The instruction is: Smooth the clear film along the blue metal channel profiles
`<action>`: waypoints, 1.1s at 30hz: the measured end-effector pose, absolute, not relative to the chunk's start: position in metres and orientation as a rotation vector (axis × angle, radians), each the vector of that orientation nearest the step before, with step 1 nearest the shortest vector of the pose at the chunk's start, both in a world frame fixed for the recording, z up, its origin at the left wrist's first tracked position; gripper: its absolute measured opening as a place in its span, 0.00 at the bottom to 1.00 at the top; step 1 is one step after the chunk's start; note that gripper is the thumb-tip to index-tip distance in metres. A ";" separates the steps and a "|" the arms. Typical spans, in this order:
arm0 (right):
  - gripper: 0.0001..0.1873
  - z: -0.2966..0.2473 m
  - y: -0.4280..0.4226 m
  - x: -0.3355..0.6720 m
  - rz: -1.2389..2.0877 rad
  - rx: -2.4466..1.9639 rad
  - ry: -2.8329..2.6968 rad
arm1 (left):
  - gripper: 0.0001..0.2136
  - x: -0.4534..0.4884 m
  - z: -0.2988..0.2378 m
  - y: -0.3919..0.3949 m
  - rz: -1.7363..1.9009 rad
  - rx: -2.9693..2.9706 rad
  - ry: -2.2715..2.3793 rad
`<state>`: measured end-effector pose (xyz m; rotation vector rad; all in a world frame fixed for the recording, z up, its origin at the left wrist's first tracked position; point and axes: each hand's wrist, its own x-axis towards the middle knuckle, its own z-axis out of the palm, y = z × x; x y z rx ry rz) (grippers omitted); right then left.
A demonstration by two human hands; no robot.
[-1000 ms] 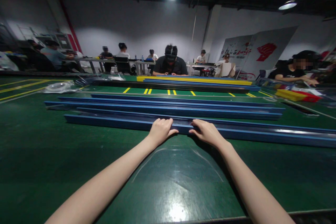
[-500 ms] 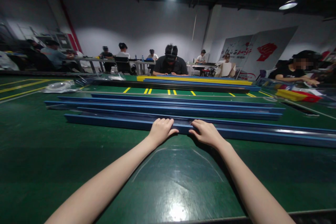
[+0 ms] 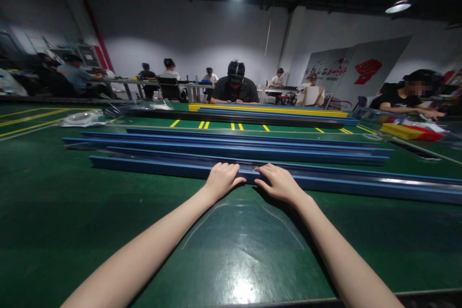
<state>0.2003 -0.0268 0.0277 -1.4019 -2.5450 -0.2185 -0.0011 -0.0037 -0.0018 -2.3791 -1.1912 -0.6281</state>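
Both my arms reach forward over a wide green table [image 3: 72, 211]. My left hand [image 3: 221, 179] is curled over the near edge of a long blue rail [image 3: 151, 165] that runs left to right across the table. My right hand [image 3: 277, 182] grips the same rail a little to the right, fingers over its top, thumb toward me. The two hands sit close together near the rail's middle. Behind it lie several more long blue rails [image 3: 231, 147], side by side.
Yellow and blue rails [image 3: 267, 109] lie farther back by a seated person in black [image 3: 234, 87]. A clear plastic bag [image 3: 81, 118] is at the far left. Another person [image 3: 407, 96] works at the right beside red and yellow parts [image 3: 411, 131]. More people sit at distant tables.
My right hand has slid slightly to the left along the rail, closer to my left hand. The left hand and the rails have stayed put.
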 end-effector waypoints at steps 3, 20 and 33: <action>0.19 0.027 -0.026 0.200 -0.222 -1.401 -2.541 | 0.18 -0.001 -0.002 -0.003 -0.616 -2.377 -1.187; 0.17 0.027 -0.025 0.201 -0.178 -1.415 -2.540 | 0.18 -0.001 0.000 -0.005 -0.648 -2.395 -1.204; 0.17 0.027 -0.026 0.201 -0.181 -1.410 -2.539 | 0.18 -0.001 -0.001 -0.005 -0.605 -2.370 -1.212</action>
